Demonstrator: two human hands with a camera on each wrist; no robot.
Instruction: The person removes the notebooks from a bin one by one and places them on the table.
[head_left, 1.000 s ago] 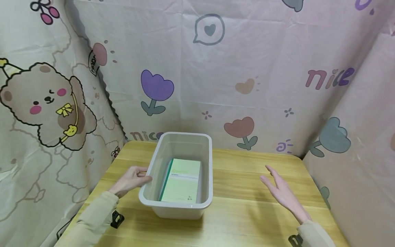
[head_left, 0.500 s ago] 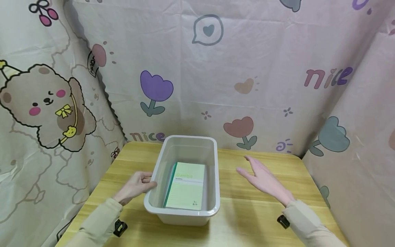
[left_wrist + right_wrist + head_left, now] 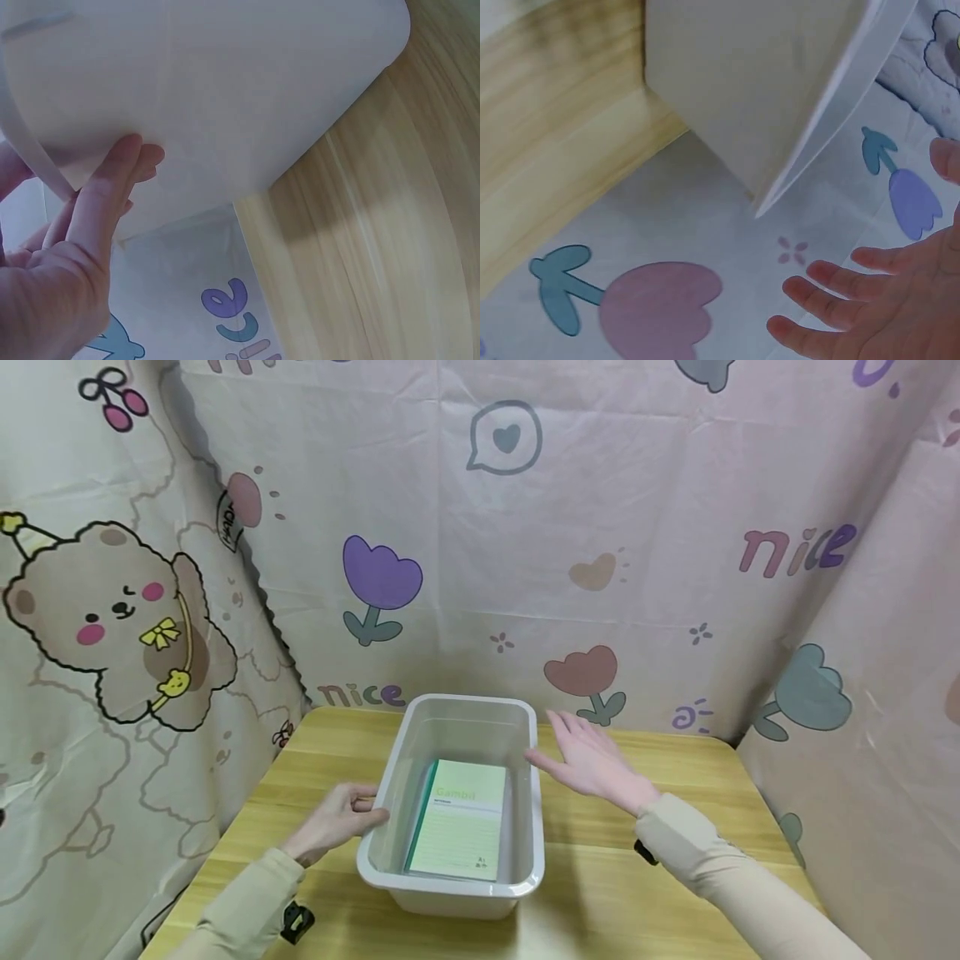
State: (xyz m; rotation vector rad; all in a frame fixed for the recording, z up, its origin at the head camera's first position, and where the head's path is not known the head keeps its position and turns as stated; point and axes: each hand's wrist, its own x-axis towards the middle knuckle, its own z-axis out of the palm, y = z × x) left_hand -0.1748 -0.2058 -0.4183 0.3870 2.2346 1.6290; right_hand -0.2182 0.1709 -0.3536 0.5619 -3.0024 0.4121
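A pale grey plastic bin point(image 3: 525, 793) stands mid-table on the wooden table point(image 3: 622, 868). A green notebook point(image 3: 459, 820) lies flat on its floor. My left hand point(image 3: 337, 820) is at the bin's left side. In the left wrist view the left hand point(image 3: 82, 247) lays straight fingers point(image 3: 112, 176) against the bin's wall point(image 3: 225, 90) just under the rim. My right hand point(image 3: 592, 762) hovers with fingers spread beside the bin's right rim, holding nothing. In the right wrist view the right hand point(image 3: 855, 315) is apart from the bin point(image 3: 757, 82).
Cartoon-print cloth point(image 3: 480, 552) with a bear, tulips and "nice" lettering walls the table at the back and both sides. Bare wood lies to the right of the bin and along the front edge point(image 3: 600, 935).
The bin has slid right and a little nearer, with my left hand staying against its left wall. My right hand has swung in from the table's right side to the bin's right rim.
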